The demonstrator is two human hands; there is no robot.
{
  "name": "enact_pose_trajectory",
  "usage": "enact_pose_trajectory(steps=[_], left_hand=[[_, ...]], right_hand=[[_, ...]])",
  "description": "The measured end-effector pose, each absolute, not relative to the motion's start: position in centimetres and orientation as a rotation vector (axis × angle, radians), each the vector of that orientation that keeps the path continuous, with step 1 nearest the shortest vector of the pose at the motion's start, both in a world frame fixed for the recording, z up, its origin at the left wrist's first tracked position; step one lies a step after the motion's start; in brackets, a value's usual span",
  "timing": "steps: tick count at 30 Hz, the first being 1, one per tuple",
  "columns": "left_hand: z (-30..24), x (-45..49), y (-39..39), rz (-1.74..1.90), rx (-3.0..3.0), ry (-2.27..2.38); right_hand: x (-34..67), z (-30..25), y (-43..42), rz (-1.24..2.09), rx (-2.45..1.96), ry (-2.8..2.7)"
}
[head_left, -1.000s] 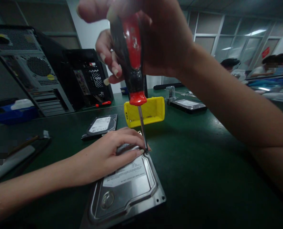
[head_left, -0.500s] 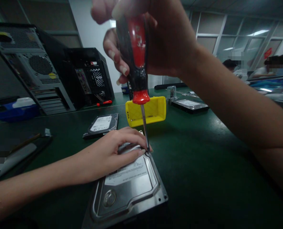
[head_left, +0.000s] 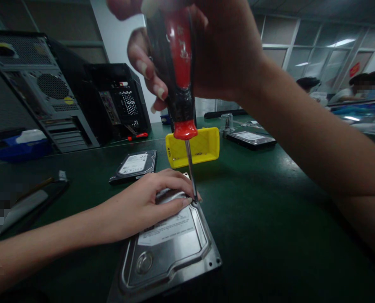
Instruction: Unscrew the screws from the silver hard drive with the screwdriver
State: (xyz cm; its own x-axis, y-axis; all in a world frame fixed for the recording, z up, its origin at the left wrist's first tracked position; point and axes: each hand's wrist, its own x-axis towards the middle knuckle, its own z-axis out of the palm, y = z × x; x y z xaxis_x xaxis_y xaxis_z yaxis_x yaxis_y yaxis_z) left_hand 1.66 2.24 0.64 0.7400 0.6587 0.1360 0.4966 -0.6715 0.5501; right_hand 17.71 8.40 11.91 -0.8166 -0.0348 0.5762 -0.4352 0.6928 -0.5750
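A silver hard drive [head_left: 171,248] lies on the dark green table [head_left: 269,210] close in front of me. My left hand [head_left: 143,206] rests flat on its far end, fingers stretched out and pressing it down. My right hand [head_left: 212,46] is closed round the red and black handle of a screwdriver [head_left: 179,71], held upright. The thin shaft runs down to the drive's far right corner, right beside my left fingertips.
A yellow plastic bin [head_left: 193,147] stands just behind the drive. A second hard drive [head_left: 133,165] lies to the left, a third [head_left: 250,139] at the back right. Open computer cases [head_left: 61,97] line the far left, with a small red screwdriver [head_left: 137,136] before them. People sit at the far right.
My right hand's fingers have shifted round the screwdriver handle, which has tilted slightly. The tip stays at the same corner. My left hand has not moved.
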Motion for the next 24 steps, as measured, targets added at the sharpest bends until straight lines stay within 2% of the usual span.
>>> enact_pose_trajectory(steps=[24], left_hand=[[0.6,1.7,2.2,0.451,2.412,0.862]], right_hand=[[18.2,11.8,8.5,1.027,0.136,-2.383]])
